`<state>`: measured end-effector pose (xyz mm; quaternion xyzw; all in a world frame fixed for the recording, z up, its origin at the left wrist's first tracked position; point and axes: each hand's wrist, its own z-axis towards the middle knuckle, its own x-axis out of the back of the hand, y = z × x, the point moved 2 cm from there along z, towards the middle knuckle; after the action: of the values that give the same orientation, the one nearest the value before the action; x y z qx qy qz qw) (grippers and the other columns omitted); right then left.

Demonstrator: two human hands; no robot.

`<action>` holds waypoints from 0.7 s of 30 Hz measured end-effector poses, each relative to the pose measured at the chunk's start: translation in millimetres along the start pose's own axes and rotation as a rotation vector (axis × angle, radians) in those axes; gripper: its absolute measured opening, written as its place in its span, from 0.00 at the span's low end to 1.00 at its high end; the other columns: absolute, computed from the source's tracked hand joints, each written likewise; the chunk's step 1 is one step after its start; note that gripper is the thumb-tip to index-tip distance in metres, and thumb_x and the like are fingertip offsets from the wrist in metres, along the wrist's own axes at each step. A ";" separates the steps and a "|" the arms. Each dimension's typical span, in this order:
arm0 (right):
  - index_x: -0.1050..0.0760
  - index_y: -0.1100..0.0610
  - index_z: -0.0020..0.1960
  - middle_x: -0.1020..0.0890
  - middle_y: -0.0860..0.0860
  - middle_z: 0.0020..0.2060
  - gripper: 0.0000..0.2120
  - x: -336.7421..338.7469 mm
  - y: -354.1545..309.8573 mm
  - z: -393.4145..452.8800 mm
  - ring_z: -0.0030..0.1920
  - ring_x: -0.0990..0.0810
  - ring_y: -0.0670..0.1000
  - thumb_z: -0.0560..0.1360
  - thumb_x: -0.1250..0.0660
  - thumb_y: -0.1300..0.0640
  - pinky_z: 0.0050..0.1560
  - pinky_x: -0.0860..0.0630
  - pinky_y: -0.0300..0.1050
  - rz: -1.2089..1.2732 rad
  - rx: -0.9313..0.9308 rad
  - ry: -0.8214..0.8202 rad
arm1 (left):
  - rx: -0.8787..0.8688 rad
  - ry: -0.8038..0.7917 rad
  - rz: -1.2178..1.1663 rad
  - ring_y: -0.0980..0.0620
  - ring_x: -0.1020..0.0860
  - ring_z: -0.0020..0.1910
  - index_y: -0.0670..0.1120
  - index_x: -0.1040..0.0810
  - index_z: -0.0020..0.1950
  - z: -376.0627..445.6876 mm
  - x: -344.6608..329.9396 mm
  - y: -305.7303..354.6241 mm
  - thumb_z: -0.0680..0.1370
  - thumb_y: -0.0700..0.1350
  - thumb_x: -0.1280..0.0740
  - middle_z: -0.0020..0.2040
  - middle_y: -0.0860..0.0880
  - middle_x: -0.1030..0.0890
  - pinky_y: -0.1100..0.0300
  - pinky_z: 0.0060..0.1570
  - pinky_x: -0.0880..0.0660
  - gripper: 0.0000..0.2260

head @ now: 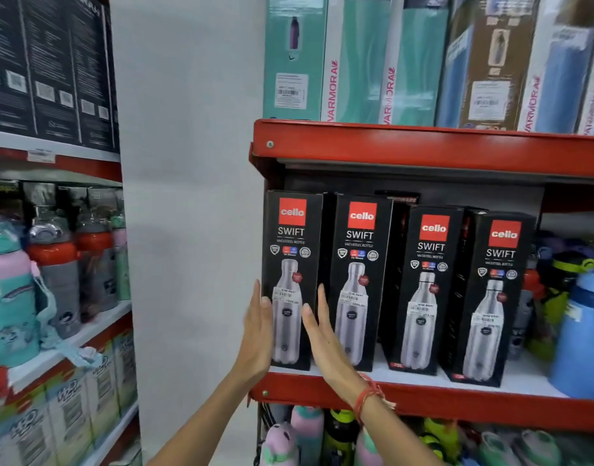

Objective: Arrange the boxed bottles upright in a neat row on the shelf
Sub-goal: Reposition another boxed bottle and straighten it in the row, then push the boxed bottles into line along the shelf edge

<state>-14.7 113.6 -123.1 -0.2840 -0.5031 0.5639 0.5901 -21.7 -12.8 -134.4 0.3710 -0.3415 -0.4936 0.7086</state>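
Note:
Several black boxed bottles stand upright side by side on the red-edged shelf (423,403). The leftmost box (293,250) stands at the shelf's left end, with a second box (361,264) beside it and two more boxes (430,280) (498,290) set slightly further right. My left hand (258,334) lies flat with straight fingers against the left side of the leftmost box. My right hand (324,338), fingers straight, rests against that box's lower right front, at the gap to the second box.
Teal and blue boxes (359,62) fill the shelf above. Loose coloured bottles (577,324) stand right of the black boxes, and more sit on the shelf below (309,435). A white pillar (188,196) separates this rack from a left rack with bottles (53,264).

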 end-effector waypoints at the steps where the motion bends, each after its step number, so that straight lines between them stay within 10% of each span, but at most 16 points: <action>1: 0.63 0.32 0.73 0.54 0.38 0.77 0.30 -4.9 2.3 -1.0 0.77 0.50 0.45 0.76 0.51 0.34 0.68 0.51 0.43 0.002 -0.014 -0.009 | 0.033 -0.088 -0.031 0.57 0.50 0.78 0.68 0.57 0.74 0.0 1.9 -5.8 0.75 0.69 0.60 0.78 0.61 0.51 0.54 0.75 0.51 0.27; 7: 0.66 0.30 0.72 0.55 0.38 0.76 0.31 -7.0 -0.1 -9.5 0.76 0.50 0.47 0.75 0.53 0.32 0.74 0.50 0.54 -0.029 -0.039 -0.013 | 0.136 -0.278 -0.051 0.51 0.39 0.75 0.74 0.56 0.72 -3.5 14.6 -18.0 0.70 0.75 0.61 0.78 0.57 0.42 0.42 0.74 0.42 0.29; 21: 0.65 0.29 0.72 0.49 0.31 0.70 0.31 7.3 -7.2 -38.0 0.76 0.45 0.49 0.74 0.52 0.30 0.74 0.45 0.62 -0.088 -0.035 -0.040 | 0.074 -0.163 0.156 0.48 0.33 0.72 0.67 0.56 0.75 -47.8 16.2 14.3 0.76 0.68 0.59 0.77 0.56 0.39 0.49 0.71 0.37 0.27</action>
<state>21.7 127.9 -127.2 -0.2606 -0.5367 0.5342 0.5989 29.9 -15.8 -143.7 0.3279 -0.4438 -0.4525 0.7005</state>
